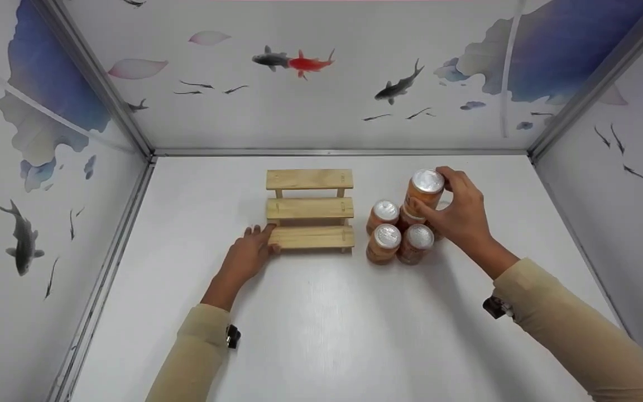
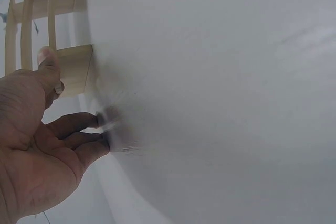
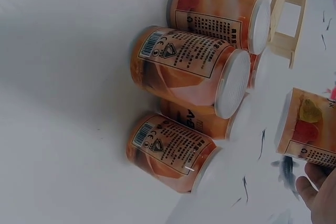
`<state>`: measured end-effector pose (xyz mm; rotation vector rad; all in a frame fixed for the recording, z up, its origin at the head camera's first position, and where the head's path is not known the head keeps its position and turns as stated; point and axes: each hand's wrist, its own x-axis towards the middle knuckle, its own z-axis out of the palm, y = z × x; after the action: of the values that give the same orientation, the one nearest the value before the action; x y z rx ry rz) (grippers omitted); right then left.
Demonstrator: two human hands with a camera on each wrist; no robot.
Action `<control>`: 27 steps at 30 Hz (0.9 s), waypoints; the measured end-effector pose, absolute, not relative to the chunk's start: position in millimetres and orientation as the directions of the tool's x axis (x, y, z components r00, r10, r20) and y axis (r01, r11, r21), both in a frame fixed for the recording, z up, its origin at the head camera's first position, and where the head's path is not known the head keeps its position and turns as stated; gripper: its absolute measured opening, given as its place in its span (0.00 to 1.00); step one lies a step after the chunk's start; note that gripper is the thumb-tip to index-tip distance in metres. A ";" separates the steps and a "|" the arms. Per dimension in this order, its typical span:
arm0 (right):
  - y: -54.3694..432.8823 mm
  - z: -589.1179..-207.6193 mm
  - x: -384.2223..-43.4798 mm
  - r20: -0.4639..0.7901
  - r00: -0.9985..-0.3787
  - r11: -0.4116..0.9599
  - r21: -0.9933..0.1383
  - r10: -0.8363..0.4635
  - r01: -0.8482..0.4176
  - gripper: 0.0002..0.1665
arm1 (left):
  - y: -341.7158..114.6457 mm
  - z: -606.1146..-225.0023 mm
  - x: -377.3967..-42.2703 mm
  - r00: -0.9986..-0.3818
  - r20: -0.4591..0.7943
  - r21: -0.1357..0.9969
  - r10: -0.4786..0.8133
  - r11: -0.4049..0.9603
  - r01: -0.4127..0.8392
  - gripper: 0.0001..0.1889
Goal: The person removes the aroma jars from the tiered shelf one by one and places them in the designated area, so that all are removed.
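A three-step wooden display stand (image 1: 310, 207) stands on the white table. At the left end of its lowest step is my left hand (image 1: 248, 254); in the left wrist view the hand (image 2: 44, 150) pinches the stand's end (image 2: 73, 72) between thumb and index finger, the other fingers touching the tabletop. My right hand (image 1: 461, 209) grips an orange can (image 1: 426, 187) with a silver lid, held raised above the other cans. That can (image 3: 310, 127) appears apart from the group in the right wrist view, only some fingertips (image 3: 310, 187) showing beside it.
Several similar orange cans (image 1: 384, 245) stand upright in a close cluster right of the stand; some are partly hidden by the held can and my right hand. Printed white panels (image 1: 327, 111) with fish and lotus designs wall the table (image 1: 321, 324) at the back and sides.
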<state>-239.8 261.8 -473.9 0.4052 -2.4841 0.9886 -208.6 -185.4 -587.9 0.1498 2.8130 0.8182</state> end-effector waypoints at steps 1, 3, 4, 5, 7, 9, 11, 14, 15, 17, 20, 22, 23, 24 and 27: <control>262.9 -474.4 -238.8 0.492 -0.864 0.706 -0.575 -0.106 -0.414 0.42 | -185.4 -588.0 -208.5 -0.973 -0.171 0.539 0.153 0.842 0.038 0.36; 265.4 -475.9 -237.1 0.489 -0.866 0.716 -0.568 -0.104 -0.407 0.43 | -185.1 -588.1 -208.3 -0.973 -0.173 0.537 0.153 0.843 0.037 0.36; 266.8 -476.9 -236.3 0.488 -0.867 0.719 -0.566 -0.102 -0.403 0.43 | -184.9 -588.1 -208.1 -0.973 -0.174 0.537 0.153 0.843 0.037 0.36; 268.1 -477.6 -235.4 0.486 -0.868 0.724 -0.563 -0.100 -0.399 0.43 | -184.8 -588.0 -208.0 -0.973 -0.173 0.538 0.154 0.842 0.037 0.36; 271.0 -479.3 -233.6 0.483 -0.870 0.731 -0.559 -0.096 -0.391 0.43 | -184.5 -587.7 -208.1 -0.973 -0.172 0.535 0.155 0.844 0.040 0.35; 274.1 -480.4 -231.6 0.482 -0.871 0.735 -0.558 -0.091 -0.386 0.44 | -184.6 -587.6 -208.2 -0.973 -0.173 0.534 0.155 0.844 0.040 0.35; 277.4 -481.1 -229.9 0.485 -0.870 0.739 -0.554 -0.089 -0.384 0.45 | -184.6 -587.3 -208.4 -0.973 -0.174 0.533 0.153 0.845 0.037 0.35; 282.9 -482.5 -227.9 0.493 -0.866 0.743 -0.547 -0.086 -0.385 0.45 | -184.7 -587.0 -208.9 -0.974 -0.169 0.540 0.152 0.841 0.037 0.35; 284.7 -483.1 -227.2 0.496 -0.864 0.746 -0.543 -0.085 -0.385 0.45 | -184.7 -587.1 -209.1 -0.974 -0.165 0.543 0.153 0.839 0.040 0.35; 288.3 -484.5 -225.4 0.498 -0.863 0.750 -0.539 -0.083 -0.383 0.44 | -184.9 -587.3 -209.2 -0.975 -0.156 0.547 0.157 0.836 0.047 0.35; 293.4 -487.1 -222.3 0.499 -0.863 0.755 -0.537 -0.076 -0.377 0.45 | -185.5 -588.8 -209.5 -0.974 -0.152 0.544 0.166 0.837 0.058 0.35; 297.1 -489.2 -220.4 0.502 -0.862 0.757 -0.537 -0.069 -0.374 0.45 | -185.9 -589.9 -210.0 -0.973 -0.156 0.538 0.170 0.841 0.061 0.36; 299.0 -490.3 -219.7 0.502 -0.862 0.756 -0.539 -0.065 -0.371 0.45 | -186.0 -590.2 -210.3 -0.972 -0.160 0.537 0.170 0.842 0.059 0.37; 300.8 -491.2 -218.9 0.502 -0.863 0.754 -0.544 -0.060 -0.369 0.45 | -186.0 -590.7 -210.6 -0.972 -0.163 0.532 0.171 0.845 0.059 0.37; 305.6 -493.2 -216.3 0.499 -0.865 0.747 -0.557 -0.048 -0.363 0.45 | -186.2 -590.4 -212.0 -0.970 -0.175 0.525 0.168 0.849 0.052 0.37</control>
<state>-216.3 305.6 -493.2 0.3115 -2.4852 0.9249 -212.0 -186.2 -590.4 0.1694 2.8119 0.7901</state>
